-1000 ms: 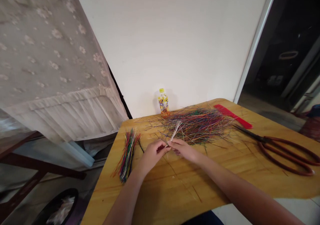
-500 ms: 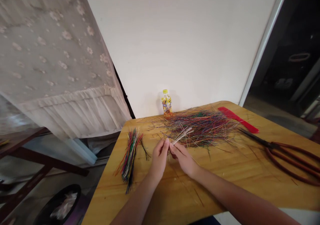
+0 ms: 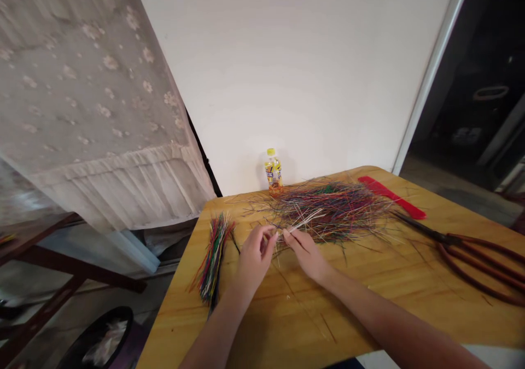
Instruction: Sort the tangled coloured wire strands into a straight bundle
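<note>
My right hand (image 3: pixel 304 254) pinches a small bunch of pale thin sticks (image 3: pixel 305 221) that fan out up and to the right over the table. My left hand (image 3: pixel 254 254) is right beside it, fingers curled with the tips pinching toward the bunch's near end; whether it grips a stick I cannot make out. Just behind both hands lies a loose heap of thin coloured sticks (image 3: pixel 332 208). A tidy bundle of coloured sticks (image 3: pixel 213 257) lies to the left of my left hand.
The wooden table (image 3: pixel 369 309) carries large dark-red scissors (image 3: pixel 463 249) at the right, a red comb (image 3: pixel 391 197) at the back and a small yellow-capped bottle (image 3: pixel 273 173) by the white wall. A lace curtain hangs at the left; a dark bin stands on the floor below.
The hands have shifted slightly away from me toward the heap, and the pale bunch tilted from upright to leaning right. My left fingers have curled closer to the bunch's end.
</note>
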`<control>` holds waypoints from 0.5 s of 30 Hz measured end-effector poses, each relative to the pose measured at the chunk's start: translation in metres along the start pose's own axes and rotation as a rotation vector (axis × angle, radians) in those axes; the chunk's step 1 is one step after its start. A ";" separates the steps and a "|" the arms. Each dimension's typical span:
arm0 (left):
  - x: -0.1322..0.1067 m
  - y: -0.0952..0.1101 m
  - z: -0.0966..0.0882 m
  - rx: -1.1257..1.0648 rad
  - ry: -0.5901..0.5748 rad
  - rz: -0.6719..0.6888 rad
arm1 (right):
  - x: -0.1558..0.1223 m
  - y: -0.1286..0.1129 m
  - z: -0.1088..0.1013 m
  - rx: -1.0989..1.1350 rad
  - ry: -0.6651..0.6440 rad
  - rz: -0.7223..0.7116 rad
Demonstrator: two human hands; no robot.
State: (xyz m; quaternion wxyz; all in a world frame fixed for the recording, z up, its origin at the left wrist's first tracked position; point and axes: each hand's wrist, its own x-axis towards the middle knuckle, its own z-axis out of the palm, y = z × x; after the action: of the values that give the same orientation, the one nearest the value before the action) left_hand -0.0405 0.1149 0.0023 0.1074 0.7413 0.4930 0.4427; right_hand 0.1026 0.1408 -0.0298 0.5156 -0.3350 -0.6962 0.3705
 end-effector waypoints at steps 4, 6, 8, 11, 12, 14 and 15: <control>-0.001 -0.010 -0.004 0.367 0.019 0.381 | 0.001 0.001 -0.001 0.018 0.005 0.014; -0.002 -0.014 -0.003 0.489 0.044 0.439 | 0.001 0.001 -0.002 -0.018 -0.009 -0.002; -0.002 -0.014 -0.002 0.521 0.041 0.421 | 0.001 0.001 -0.004 -0.084 -0.023 -0.029; 0.000 -0.012 -0.002 0.379 -0.031 0.271 | 0.003 0.001 -0.008 -0.261 -0.060 -0.102; 0.002 -0.012 -0.002 0.306 -0.072 0.209 | 0.003 0.001 -0.011 -0.336 -0.088 -0.132; 0.005 -0.012 -0.003 0.160 -0.163 0.098 | 0.005 0.000 -0.017 -0.475 -0.173 -0.194; 0.007 -0.013 -0.004 0.089 -0.210 0.040 | 0.006 -0.001 -0.021 -0.530 -0.221 -0.226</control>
State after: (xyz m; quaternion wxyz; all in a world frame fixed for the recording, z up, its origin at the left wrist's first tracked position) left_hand -0.0509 0.1256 0.0009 0.1165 0.7972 0.4833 0.3425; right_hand 0.1212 0.1493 -0.0221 0.3695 -0.3361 -0.8532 0.1504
